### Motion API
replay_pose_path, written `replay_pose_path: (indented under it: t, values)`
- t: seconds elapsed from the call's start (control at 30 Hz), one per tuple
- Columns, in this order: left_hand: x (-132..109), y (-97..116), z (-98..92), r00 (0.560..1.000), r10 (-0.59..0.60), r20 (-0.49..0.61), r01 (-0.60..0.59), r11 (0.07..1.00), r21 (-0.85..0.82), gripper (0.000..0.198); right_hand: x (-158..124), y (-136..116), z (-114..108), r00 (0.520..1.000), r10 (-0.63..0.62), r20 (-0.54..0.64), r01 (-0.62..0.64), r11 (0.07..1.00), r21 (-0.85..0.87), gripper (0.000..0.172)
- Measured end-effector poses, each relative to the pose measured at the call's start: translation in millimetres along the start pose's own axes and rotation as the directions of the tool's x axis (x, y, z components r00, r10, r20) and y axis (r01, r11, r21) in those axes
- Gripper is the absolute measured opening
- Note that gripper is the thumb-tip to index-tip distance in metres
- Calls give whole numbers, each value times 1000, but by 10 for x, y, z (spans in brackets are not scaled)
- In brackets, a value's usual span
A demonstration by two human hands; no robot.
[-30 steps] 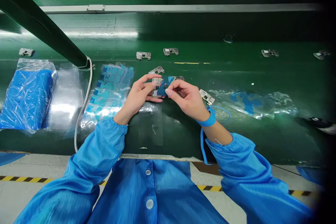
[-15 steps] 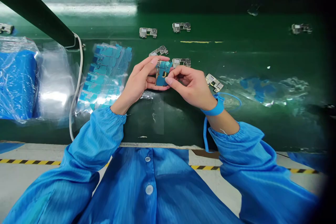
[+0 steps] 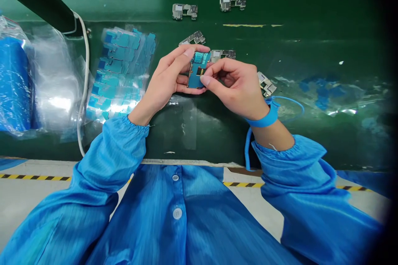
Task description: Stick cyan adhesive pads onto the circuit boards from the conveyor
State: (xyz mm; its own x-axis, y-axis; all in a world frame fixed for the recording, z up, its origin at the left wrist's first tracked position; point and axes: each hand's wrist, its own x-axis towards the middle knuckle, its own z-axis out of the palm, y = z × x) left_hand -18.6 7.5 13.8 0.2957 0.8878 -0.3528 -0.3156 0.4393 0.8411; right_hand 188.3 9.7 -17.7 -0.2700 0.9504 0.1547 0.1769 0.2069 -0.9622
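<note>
Right now both hands are meeting above the green work surface (image 3: 311,49), sharing one small board (image 3: 195,76) whose face is showing blue. The left hand (image 3: 168,80) is pinching the board, its forefinger lying along the upper edge and its thumb pressing beneath. The right hand (image 3: 239,89) is closing thumb and forefinger on the board's right edge, the other fingers curling inward. The board is hanging just over the surface, between the two hands and near a bare metal board (image 3: 224,54) that is lying behind it. Another bare board (image 3: 266,84) is peeking out beside the right hand, and two more (image 3: 185,11) are lying farther back. A blue wrist strap (image 3: 264,119) is circling the right wrist, its coiled cord (image 3: 247,149) trailing down. A pile of blue film sheets (image 3: 120,74) is resting left of the left hand, with a clear bag (image 3: 18,83) beyond it.
</note>
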Motion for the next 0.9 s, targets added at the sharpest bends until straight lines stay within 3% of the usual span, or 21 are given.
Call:
replay_pose_path:
  t: [0.3, 0.53, 0.9]
  values:
    - [0, -3, -14, 992, 100, 70, -107, 990, 94, 33, 6, -8, -9, 1000, 7, -6, -7, 1000, 1, 33]
    - [2, -10, -27, 988, 116, 106, -126, 987, 95, 32, 3, -8, -5, 1000, -21, -10, 21, 1000, -20, 34]
    - [-8, -7, -20, 991, 110, 78, -115, 991, 62, 33, 8, 10, -1, 1000, -11, -21, 11, 1000, -15, 32]
